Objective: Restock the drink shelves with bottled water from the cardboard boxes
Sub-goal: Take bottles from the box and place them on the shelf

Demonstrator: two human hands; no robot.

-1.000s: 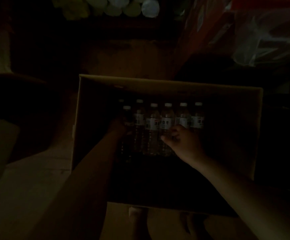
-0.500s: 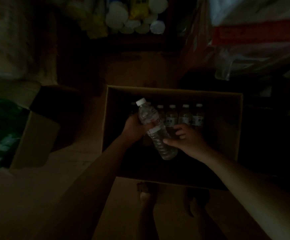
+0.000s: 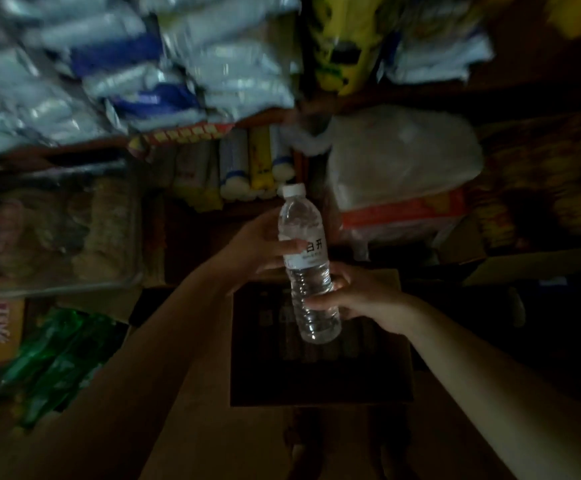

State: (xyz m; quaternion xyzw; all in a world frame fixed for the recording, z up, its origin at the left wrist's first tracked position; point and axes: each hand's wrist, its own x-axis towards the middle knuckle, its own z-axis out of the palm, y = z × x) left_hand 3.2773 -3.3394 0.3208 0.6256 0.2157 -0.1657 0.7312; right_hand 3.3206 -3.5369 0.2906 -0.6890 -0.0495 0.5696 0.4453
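A clear water bottle with a white cap and white label is held upright, slightly tilted, above the open cardboard box. My left hand grips its upper half at the label. My right hand holds its lower half from the right. More bottles stand inside the box, barely visible in the dark.
Shelves ahead hold blue-and-white packs, a yellow bag and rolled goods. A white plastic bag sits on boxes at the right. Green bottles lie in a carton at the lower left.
The bottle has been lifted out of the box and raised upright, with both hands on it. The view has tilted up towards the shelves.
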